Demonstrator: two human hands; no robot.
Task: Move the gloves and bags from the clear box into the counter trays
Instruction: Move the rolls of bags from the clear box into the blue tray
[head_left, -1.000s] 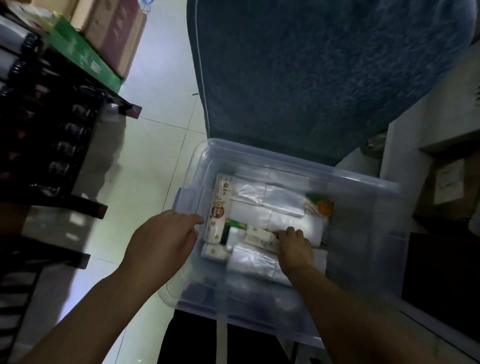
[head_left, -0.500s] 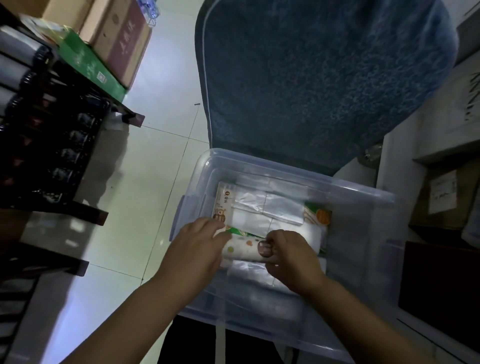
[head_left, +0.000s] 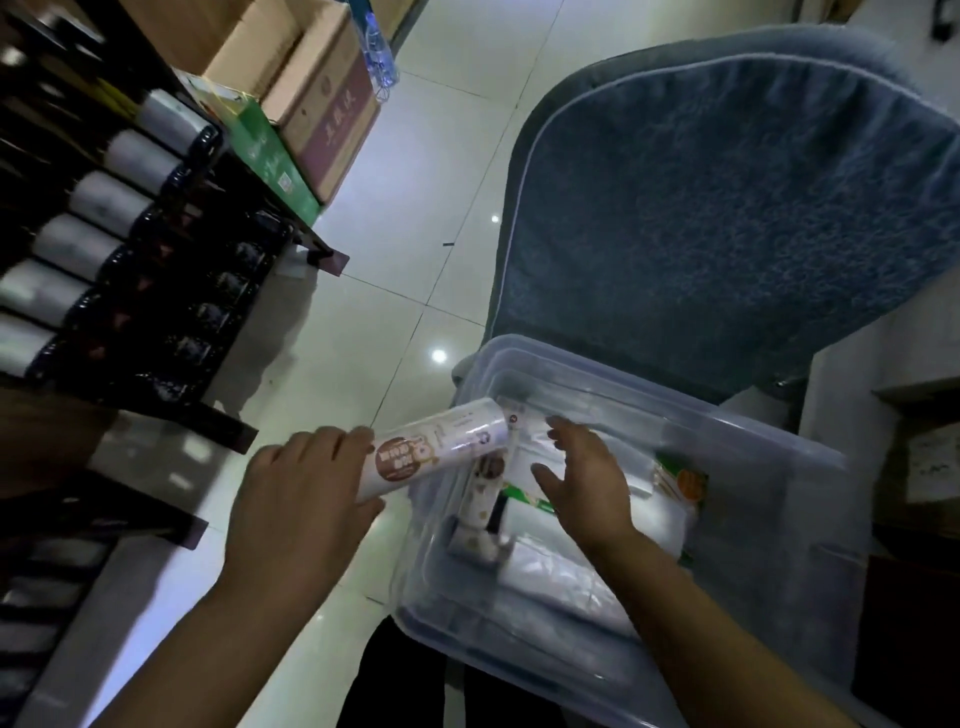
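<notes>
One roll (head_left: 441, 447) sits gripped in my left hand (head_left: 301, 499), over the left rim of the box (head_left: 727, 415); my right hand (head_left: 582, 483) hovers open above the packs (head_left: 550, 569) left inside. Most of the job remains, I judge. No trays in view; dim light hides which packs are gloves.

The clear box (head_left: 769, 499) is smooth, translucent plastic with a faint sheen. Inside it lie packets (head_left: 561, 577) of crinkled, shiny film. Just left of the box, the roll (head_left: 441, 449) wears glossy clear wrap over a printed paper label. Behind the box, the chair (head_left: 727, 208) is rough, nubbly blue cloth. Left of the box, the floor (head_left: 363, 332) is polished tile mirroring lights, and the cartons (head_left: 322, 98) beyond are matt cardboard.
</notes>
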